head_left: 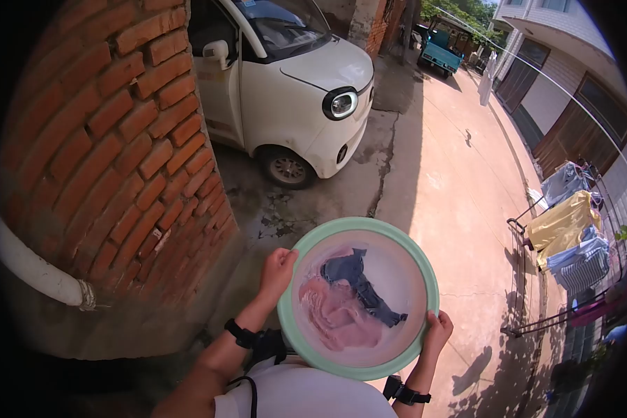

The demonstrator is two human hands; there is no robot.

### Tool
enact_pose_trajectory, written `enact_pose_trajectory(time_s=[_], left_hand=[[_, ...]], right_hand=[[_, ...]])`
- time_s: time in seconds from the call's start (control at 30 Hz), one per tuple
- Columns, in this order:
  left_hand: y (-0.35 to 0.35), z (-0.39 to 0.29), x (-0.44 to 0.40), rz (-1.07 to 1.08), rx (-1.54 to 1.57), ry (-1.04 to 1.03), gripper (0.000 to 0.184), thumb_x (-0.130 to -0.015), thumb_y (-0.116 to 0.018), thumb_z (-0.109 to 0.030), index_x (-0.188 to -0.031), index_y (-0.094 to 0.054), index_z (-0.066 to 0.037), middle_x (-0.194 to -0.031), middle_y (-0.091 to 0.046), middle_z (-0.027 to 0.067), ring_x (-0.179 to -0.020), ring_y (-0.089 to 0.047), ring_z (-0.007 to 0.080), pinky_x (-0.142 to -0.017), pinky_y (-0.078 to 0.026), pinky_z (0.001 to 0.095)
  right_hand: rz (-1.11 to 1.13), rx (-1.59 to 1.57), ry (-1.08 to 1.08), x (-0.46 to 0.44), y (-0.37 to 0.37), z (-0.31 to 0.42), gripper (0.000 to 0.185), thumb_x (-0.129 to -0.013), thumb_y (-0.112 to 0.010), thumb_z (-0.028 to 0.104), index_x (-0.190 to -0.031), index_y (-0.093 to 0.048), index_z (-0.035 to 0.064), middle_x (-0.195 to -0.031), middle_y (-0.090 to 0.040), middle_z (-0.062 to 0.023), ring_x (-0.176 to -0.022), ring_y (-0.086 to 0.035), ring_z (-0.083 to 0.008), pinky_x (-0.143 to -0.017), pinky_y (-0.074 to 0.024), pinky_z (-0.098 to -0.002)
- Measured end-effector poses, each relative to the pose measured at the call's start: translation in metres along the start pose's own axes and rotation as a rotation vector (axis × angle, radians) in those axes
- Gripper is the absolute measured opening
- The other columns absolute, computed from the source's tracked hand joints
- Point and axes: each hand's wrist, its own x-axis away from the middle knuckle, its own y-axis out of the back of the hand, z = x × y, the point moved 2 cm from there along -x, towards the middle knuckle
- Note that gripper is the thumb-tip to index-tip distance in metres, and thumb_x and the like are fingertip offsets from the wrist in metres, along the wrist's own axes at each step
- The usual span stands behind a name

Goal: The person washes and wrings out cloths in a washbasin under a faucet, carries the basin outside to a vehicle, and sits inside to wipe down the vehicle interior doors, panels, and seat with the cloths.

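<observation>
A round basin point(430, 279) with a pale green rim is held in front of my body, at the bottom middle of the view. My left hand point(279, 270) is closed on the left side of its rim. On the right side, my right hand point(437, 331) grips the rim too. Inside the basin lie a dark blue cloth point(362, 285) and a pink cloth point(338, 317), the blue one partly over the pink. Both wrists wear black straps.
A brick wall point(118, 153) stands at the left, with a white pipe point(38, 268) below. Beyond it is a white car point(306, 76). Laundry point(561, 223) hangs on a rack point(536, 325) at the right. A teal vehicle point(440, 52) stands far back.
</observation>
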Motion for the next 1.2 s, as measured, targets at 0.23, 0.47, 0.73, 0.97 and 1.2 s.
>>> enact_pose_trajectory(time_s=[0.23, 0.47, 0.73, 0.97, 1.2], left_hand=[[-0.010, -0.003, -0.113, -0.142, -0.065, -0.018, 0.026, -0.087, -0.058, -0.025, -0.081, -0.057, 0.001, -0.068, -0.058, 0.0016, -0.062, -0.050, 0.0065, -0.055, -0.039, 0.0240], [-0.009, -0.001, -0.209, -0.407, -0.009, 0.024, 0.025, -0.087, -0.058, -0.024, -0.080, -0.057, 0.001, -0.068, -0.057, 0.0005, -0.062, -0.049, 0.0057, -0.054, -0.038, 0.0234], [0.011, -0.007, -0.300, -0.763, 0.002, -0.016, 0.020, -0.087, -0.057, -0.020, -0.076, -0.055, -0.002, -0.065, -0.053, -0.0023, -0.061, -0.046, 0.0046, -0.055, -0.036, 0.0215], [0.057, -0.014, -0.378, -1.017, 0.148, 0.004, 0.018, -0.087, -0.057, -0.019, -0.077, -0.056, -0.003, -0.067, -0.054, -0.0033, -0.062, -0.046, 0.0037, -0.055, -0.035, 0.0204], [0.138, -0.004, -0.442, -1.198, 0.129, 0.093, 0.019, -0.088, -0.056, -0.021, -0.082, -0.059, -0.003, -0.070, -0.057, -0.0005, -0.066, -0.050, 0.0065, -0.060, -0.039, 0.0224]], right_hand=[[0.142, 0.002, 0.044, -0.113, -0.113, 0.045, 0.017, -0.078, -0.061, 0.008, -0.088, -0.062, -0.0058, -0.068, -0.058, -0.0034, -0.058, -0.050, -0.0094, -0.055, -0.0384, -0.0217], [0.407, -0.041, 0.159, -0.225, -0.266, 0.097, 0.014, -0.078, -0.060, 0.008, -0.085, -0.061, -0.0045, -0.063, -0.054, -0.0001, -0.056, -0.045, -0.0073, -0.052, -0.0353, -0.0218], [0.716, 0.008, 0.236, -0.323, -0.460, 0.158, 0.015, -0.078, -0.061, 0.008, -0.086, -0.062, -0.0043, -0.062, -0.052, 0.0009, -0.056, -0.042, -0.0060, -0.051, -0.0324, -0.0220], [0.977, -0.014, 0.304, -0.336, -0.635, 0.217, 0.018, -0.079, -0.062, 0.009, -0.090, -0.062, -0.0048, -0.064, -0.058, -0.0004, -0.056, -0.048, -0.0059, -0.052, -0.0355, -0.0208], [1.161, 0.021, 0.294, -0.300, -0.794, 0.243, 0.018, -0.079, -0.062, 0.009, -0.090, -0.062, -0.0055, -0.066, -0.060, -0.0016, -0.058, -0.049, -0.0053, -0.052, -0.0360, -0.0205]])
